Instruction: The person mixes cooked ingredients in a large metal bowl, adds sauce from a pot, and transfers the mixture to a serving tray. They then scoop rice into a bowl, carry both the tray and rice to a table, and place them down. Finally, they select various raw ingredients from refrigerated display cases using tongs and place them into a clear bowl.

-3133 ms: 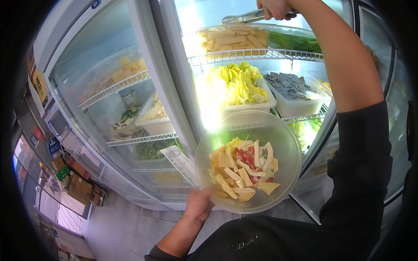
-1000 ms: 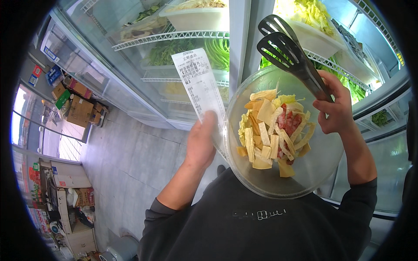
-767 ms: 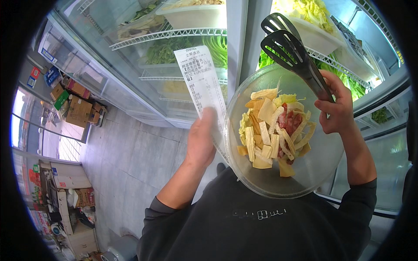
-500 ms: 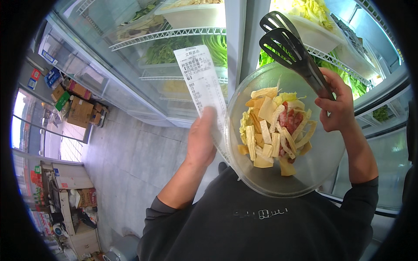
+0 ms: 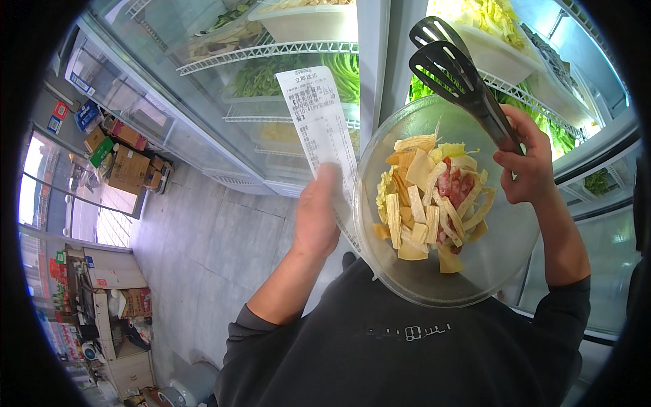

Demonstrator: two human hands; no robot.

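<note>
A long printed receipt is pinched in my left hand, the thumb pressed flat on its face. My right hand grips black slotted tongs, whose two heads point up and left over the bowl's far rim. In front of my chest is a large clear round bowl. Pale yellow tofu-skin strips, reddish meat slices and some yellow leaf pieces lie in it. The receipt's lower end runs along the bowl's left rim. What supports the bowl underneath is hidden.
Ahead stands a glass-door refrigerator; its upright frame divides two bays. White tubs and leafy greens fill wire shelves. Cardboard boxes are stacked at the far left, with a cluttered shelf unit nearer on the left.
The view has shifted very slightly, so the refrigerator sits a little further right. Both hands keep their holds on the receipt and tongs; the food in the bowl looks the same.
</note>
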